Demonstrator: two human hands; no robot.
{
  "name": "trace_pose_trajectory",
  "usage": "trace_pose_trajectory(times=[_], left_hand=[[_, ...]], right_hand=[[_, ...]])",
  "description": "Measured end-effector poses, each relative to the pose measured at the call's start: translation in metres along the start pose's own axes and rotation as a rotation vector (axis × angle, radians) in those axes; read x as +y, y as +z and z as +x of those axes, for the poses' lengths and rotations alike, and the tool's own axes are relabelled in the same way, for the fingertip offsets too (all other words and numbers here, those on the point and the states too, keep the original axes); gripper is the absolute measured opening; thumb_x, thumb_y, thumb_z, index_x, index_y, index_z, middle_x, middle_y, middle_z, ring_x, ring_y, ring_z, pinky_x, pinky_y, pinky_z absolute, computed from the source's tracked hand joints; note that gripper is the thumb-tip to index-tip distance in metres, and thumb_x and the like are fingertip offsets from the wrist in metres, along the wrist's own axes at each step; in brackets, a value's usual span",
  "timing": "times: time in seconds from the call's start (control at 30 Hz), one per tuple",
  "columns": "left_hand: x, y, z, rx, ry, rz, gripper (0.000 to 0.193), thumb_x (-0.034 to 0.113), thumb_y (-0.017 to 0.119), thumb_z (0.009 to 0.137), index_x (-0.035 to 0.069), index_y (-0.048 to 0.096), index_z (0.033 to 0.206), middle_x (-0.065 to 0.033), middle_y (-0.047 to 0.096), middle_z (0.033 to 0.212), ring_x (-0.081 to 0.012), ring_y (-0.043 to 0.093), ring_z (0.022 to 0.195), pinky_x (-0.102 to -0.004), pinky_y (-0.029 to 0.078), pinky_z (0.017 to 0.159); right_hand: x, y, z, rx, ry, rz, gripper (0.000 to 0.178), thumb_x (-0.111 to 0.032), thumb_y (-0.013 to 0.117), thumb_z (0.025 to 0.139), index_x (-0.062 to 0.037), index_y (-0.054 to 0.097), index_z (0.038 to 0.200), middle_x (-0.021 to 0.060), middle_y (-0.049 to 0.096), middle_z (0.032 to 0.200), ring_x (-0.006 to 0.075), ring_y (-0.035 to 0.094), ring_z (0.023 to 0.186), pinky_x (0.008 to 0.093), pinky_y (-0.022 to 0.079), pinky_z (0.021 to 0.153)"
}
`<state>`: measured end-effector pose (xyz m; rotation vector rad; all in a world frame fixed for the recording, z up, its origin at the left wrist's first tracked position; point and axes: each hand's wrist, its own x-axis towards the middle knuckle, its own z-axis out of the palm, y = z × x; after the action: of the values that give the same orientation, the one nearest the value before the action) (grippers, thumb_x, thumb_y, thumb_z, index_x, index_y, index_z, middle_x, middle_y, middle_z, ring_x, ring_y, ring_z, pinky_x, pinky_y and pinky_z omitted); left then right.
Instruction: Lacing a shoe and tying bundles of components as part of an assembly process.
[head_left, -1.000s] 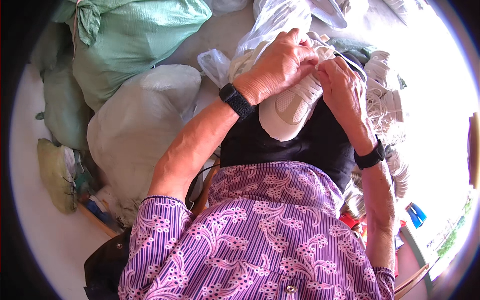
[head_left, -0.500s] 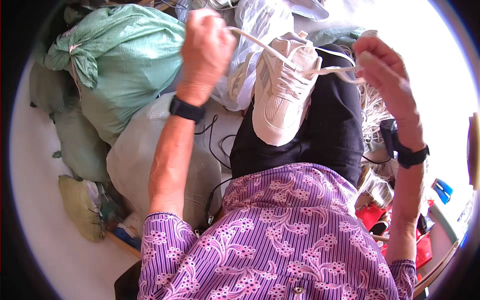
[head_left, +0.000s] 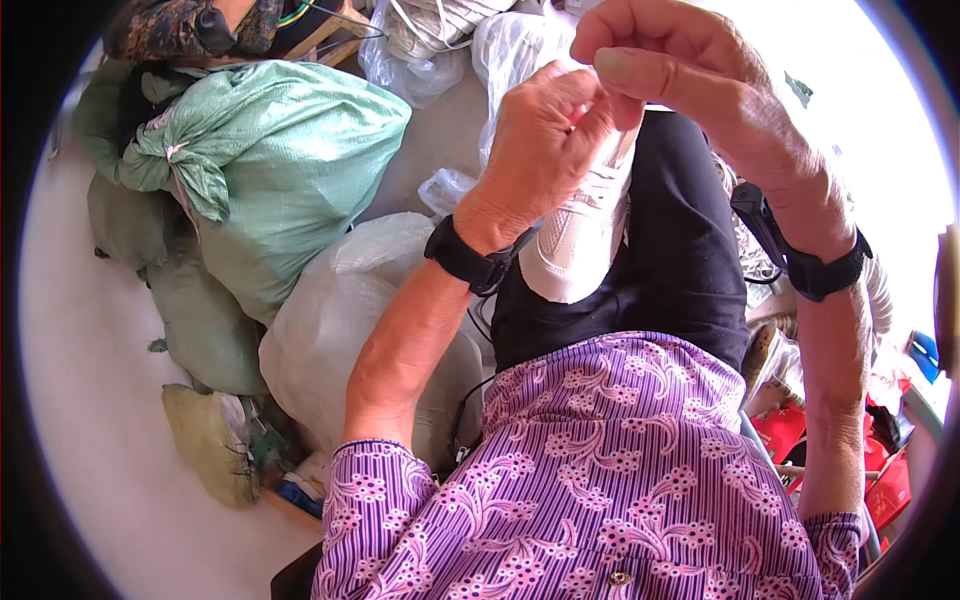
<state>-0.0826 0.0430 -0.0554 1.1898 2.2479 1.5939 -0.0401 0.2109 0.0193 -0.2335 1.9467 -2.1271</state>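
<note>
A white sneaker point(head_left: 572, 250) rests on my lap over black trousers point(head_left: 675, 230), its toe toward me. Its upper end and most of the lacing are hidden behind my hands. Closed in a pinch, my left hand point(head_left: 545, 140) is over the tongue area on the shoelace, which its fingers mostly cover. Just right of it and a little higher, my right hand point(head_left: 700, 85) curls with thumb and fingertips together, also at the shoelace. The two hands meet at the fingertips. Each wrist has a black strap.
A tied green sack point(head_left: 290, 170) stands at the left, with a whitish plastic bag point(head_left: 350, 320) nearer me. Bundled cord point(head_left: 440, 25) and a clear plastic bag point(head_left: 515, 60) are at the far side. Red items point(head_left: 780, 430) lie at right. Another person's patterned sleeve point(head_left: 180, 30) shows far left.
My hands were wide apart, each pulling a lace end outward; now they have come together above the shoe. The view has shifted, and the other person's sleeve has come into sight.
</note>
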Motion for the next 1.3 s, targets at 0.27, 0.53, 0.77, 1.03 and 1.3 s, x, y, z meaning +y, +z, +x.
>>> trace_pose_trajectory(times=[0.27,0.53,0.77,1.03,1.3], left_hand=[[0.022,-0.024,0.006,0.174,-0.283,-0.273,0.03,0.026,0.05,0.092,0.003,0.068,0.086,-0.0005,0.065,0.074,-0.0061,0.051,0.066,-0.0226,0.04,0.062],[0.021,-0.035,0.008,0.15,-0.309,-0.422,0.03,0.018,0.047,0.088,0.0,0.054,0.065,-0.0058,0.055,0.069,-0.0123,0.05,0.07,-0.0249,0.038,0.069],[0.008,-0.033,0.003,0.087,-0.414,-0.256,0.031,0.023,0.049,0.091,0.003,0.06,0.071,-0.0016,0.059,0.074,-0.0088,0.048,0.065,-0.0229,0.038,0.063],[-0.032,-0.011,-0.019,-0.131,-0.071,0.327,0.013,0.015,0.065,0.08,0.004,0.066,0.087,-0.0098,0.058,0.075,-0.0211,0.057,0.067,-0.0333,0.046,0.063],[-0.037,-0.008,-0.02,-0.11,-0.009,0.499,0.014,0.016,0.06,0.083,0.002,0.06,0.087,-0.0113,0.056,0.075,-0.0273,0.058,0.072,-0.0369,0.046,0.068]], right_hand=[[0.065,-0.022,-0.026,0.369,-0.057,-0.41,0.03,-0.01,0.067,0.08,-0.0025,0.061,0.109,0.0043,0.062,0.094,0.011,0.06,0.082,0.0258,0.049,0.074],[0.09,0.015,-0.023,0.207,0.108,-0.06,0.017,-0.012,0.057,0.09,0.0004,0.064,0.1,-0.0001,0.059,0.08,0.0059,0.054,0.064,0.0212,0.047,0.062],[0.067,0.002,-0.039,0.171,0.078,0.193,0.028,-0.026,0.054,0.094,-0.0015,0.062,0.083,-0.0017,0.055,0.072,0.0045,0.048,0.061,0.0188,0.041,0.059],[0.047,-0.023,-0.051,0.275,-0.017,0.431,0.034,-0.031,0.047,0.095,-0.0066,0.047,0.072,-0.0002,0.045,0.069,0.0087,0.042,0.06,0.0247,0.041,0.064],[0.054,-0.034,-0.055,0.329,0.017,0.274,0.037,-0.035,0.047,0.095,-0.0089,0.042,0.069,-0.0015,0.036,0.064,0.0069,0.032,0.055,0.0255,0.038,0.063]])
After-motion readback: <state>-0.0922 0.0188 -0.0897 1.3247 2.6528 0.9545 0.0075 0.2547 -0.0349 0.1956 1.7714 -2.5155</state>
